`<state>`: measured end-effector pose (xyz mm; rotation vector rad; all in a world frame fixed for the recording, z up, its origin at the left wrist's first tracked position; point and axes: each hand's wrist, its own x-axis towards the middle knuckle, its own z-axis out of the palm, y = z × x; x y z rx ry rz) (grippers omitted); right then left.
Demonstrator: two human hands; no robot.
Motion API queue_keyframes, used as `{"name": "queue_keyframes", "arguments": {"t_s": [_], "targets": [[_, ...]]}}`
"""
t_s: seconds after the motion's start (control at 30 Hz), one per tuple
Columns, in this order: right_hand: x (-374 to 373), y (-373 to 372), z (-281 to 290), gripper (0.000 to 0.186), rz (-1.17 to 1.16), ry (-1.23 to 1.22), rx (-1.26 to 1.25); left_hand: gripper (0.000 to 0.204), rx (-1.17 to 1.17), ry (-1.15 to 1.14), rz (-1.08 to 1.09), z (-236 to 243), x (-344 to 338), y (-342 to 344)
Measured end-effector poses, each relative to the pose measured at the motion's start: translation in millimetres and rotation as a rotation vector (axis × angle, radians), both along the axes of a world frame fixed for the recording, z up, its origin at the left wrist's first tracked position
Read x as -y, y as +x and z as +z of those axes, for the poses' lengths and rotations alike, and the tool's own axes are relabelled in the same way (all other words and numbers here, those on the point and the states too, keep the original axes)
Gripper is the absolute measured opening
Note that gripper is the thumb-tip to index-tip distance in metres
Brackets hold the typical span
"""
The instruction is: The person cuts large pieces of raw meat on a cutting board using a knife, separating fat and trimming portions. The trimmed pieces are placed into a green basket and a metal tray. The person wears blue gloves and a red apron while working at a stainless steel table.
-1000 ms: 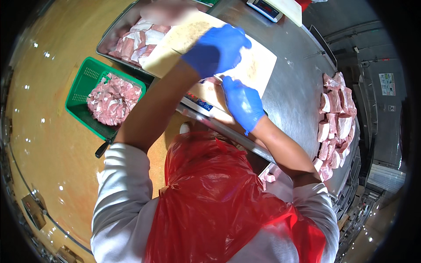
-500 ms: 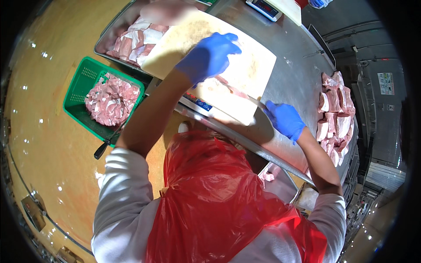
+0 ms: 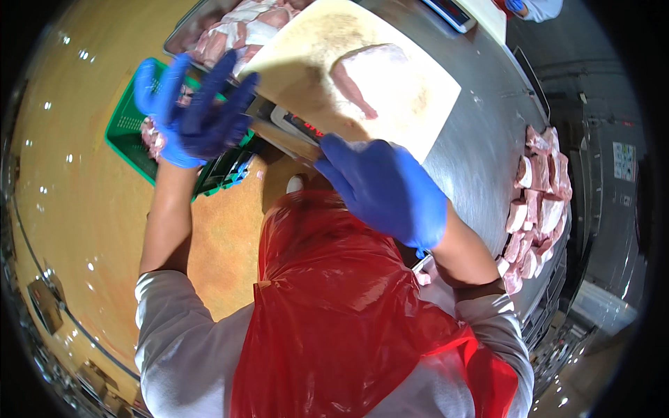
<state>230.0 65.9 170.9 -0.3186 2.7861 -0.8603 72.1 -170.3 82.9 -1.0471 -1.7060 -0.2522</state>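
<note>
My left hand (image 3: pixel 195 111), in a blue glove, is raised with fingers spread over the green perforated crate (image 3: pixel 125 118), partly hiding the pink meat scraps inside. My right hand (image 3: pixel 380 191), also gloved in blue, is closed on a knife, whose blade (image 3: pixel 286 139) points left toward my left hand, below the near edge of the pale cutting board (image 3: pixel 425 118). A slab of meat with white fat (image 3: pixel 355 83) lies on that board. A digital device (image 3: pixel 300 125) shows partly under the board's near edge.
A steel tray (image 3: pixel 185 35) of meat pieces stands behind the board's left. The steel table (image 3: pixel 481 111) holds several meat chunks (image 3: pixel 540 188) at right and a scale (image 3: pixel 449 14) at the back. Another person's gloved hand and sleeve (image 3: pixel 533 8) show at the top right.
My left hand has left the board, moving left over the crate and opening. My right hand, after moving right, has swung back leftward with the knife to below the board. The meat slab is uncovered.
</note>
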Motion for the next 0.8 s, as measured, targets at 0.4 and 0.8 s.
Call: {"name": "queue_keyframes", "arguments": {"t_s": [0.4,0.8], "targets": [[-145,24,-65,0.026,-0.8,-0.382,0.013,0.034,1.019,0.451,0.434,-156,91,-44],[-134,-36,-111,0.038,-0.78,-0.509,-0.06,0.084,1.075,0.311,-0.234,-82,-191,33]]}}
